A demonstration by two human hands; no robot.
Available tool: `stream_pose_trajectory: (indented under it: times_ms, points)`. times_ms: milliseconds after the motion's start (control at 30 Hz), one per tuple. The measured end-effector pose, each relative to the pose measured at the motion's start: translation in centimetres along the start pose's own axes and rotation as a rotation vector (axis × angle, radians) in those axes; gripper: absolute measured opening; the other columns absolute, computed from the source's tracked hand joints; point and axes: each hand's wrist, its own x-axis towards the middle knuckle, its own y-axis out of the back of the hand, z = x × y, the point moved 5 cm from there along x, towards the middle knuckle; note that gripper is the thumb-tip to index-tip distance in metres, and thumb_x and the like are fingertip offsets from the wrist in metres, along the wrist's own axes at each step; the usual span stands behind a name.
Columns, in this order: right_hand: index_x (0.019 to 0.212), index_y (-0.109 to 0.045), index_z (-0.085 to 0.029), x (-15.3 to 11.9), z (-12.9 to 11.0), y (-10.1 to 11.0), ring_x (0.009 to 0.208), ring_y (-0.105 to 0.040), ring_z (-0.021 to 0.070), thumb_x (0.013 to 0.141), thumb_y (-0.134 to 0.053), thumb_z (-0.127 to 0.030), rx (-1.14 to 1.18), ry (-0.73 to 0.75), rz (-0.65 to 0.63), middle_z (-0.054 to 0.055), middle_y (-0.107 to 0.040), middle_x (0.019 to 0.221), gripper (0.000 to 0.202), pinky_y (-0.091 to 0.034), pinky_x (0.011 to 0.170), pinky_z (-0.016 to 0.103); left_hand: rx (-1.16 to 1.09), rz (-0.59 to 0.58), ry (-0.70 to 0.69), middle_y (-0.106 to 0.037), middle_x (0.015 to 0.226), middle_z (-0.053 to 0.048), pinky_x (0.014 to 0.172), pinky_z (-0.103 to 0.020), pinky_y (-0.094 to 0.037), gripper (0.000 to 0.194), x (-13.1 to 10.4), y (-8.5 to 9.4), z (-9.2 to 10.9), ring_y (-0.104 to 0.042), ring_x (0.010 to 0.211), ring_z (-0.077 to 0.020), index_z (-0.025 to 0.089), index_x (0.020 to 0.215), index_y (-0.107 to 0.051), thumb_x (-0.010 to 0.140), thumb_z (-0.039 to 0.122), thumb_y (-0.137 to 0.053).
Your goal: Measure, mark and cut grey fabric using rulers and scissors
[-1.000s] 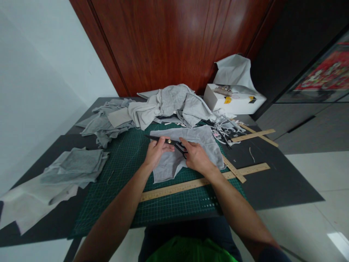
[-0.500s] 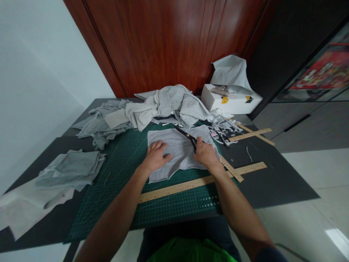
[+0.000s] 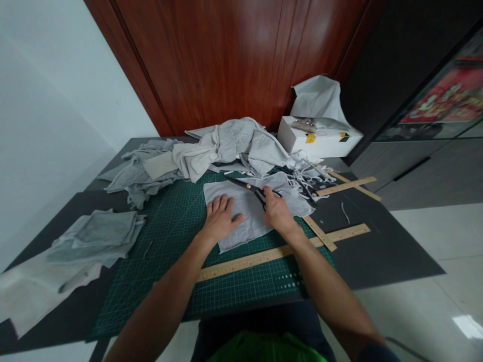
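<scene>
A light grey cloth [image 3: 245,221] lies on the green cutting mat [image 3: 169,221]. My left hand [image 3: 222,218] rests flat on the cloth's left part, fingers spread. My right hand [image 3: 277,210] grips the handles of black scissors [image 3: 249,186] above the cloth's right part; the blades point to the upper left, over its far edge. A long wooden ruler [image 3: 249,260] lies on the mat nearer to me, and a shorter ruler [image 3: 320,234] crosses it by my right forearm.
Crumpled grey cloths [image 3: 234,143] are heaped at the back. Folded cloths [image 3: 105,229] lie at the left. A white box [image 3: 320,141], white scraps [image 3: 309,171] and crossed wooden rulers [image 3: 347,186] are at the back right.
The cloth has turned, its near left corner shifting right. My left hand has moved slightly right, while my right hand and the scissors have moved left.
</scene>
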Motion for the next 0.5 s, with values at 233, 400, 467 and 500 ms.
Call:
stream_pose_trajectory:
  times_ms: [233, 400, 467, 500]
  points:
    - [0.142, -0.047, -0.009, 0.2, 0.0, -1.1, 0.116, -0.072, 0.0304, 0.086, -0.055, -0.001, -0.035, -0.071, -0.108, 0.021, -0.075, 0.121, 0.057, -0.049, 0.1, 0.039, 0.026, -0.009, 0.02, -0.035, 0.172, -0.025, 0.126, -0.065, -0.021, 0.079, -0.4, 0.3, 0.9, -0.026, 0.16, -0.048, 0.011, 0.16, -0.046, 0.1, 0.062, -0.052]
    - [0.143, -0.046, -0.009, 0.6, 2.0, -0.6, 0.114, -0.073, 0.0293, 0.085, -0.057, 0.0, 0.035, -0.15, -0.078, 0.02, -0.076, 0.119, 0.06, -0.051, 0.097, 0.037, -0.006, 0.075, -0.022, -0.066, 0.144, -0.018, 0.115, -0.056, -0.04, 0.048, -0.4, 2.0, 1.6, -0.053, 0.138, -0.04, 0.019, 0.135, -0.069, 0.105, 0.049, -0.048]
    - [0.146, -0.045, -0.009, 0.7, 2.3, -0.4, 0.116, -0.072, 0.0272, 0.085, -0.056, 0.001, 0.145, -0.138, -0.06, 0.019, -0.076, 0.123, 0.063, -0.052, 0.096, 0.034, -0.049, 0.121, -0.036, -0.07, 0.137, -0.015, 0.113, -0.054, -0.042, 0.04, -0.1, 2.6, 1.4, -0.056, 0.133, -0.0366, 0.02, 0.128, -0.073, 0.105, 0.04, -0.047]
    - [0.146, -0.046, -0.009, 0.8, 2.3, -0.3, 0.117, -0.072, 0.0263, 0.086, -0.055, 0.0, 0.195, -0.13, -0.054, 0.019, -0.076, 0.124, 0.062, -0.052, 0.096, 0.033, -0.07, 0.138, -0.045, -0.071, 0.137, -0.014, 0.114, -0.053, -0.042, 0.039, 0.2, 2.8, 1.2, -0.056, 0.133, -0.0356, 0.021, 0.127, -0.074, 0.105, 0.036, -0.046]
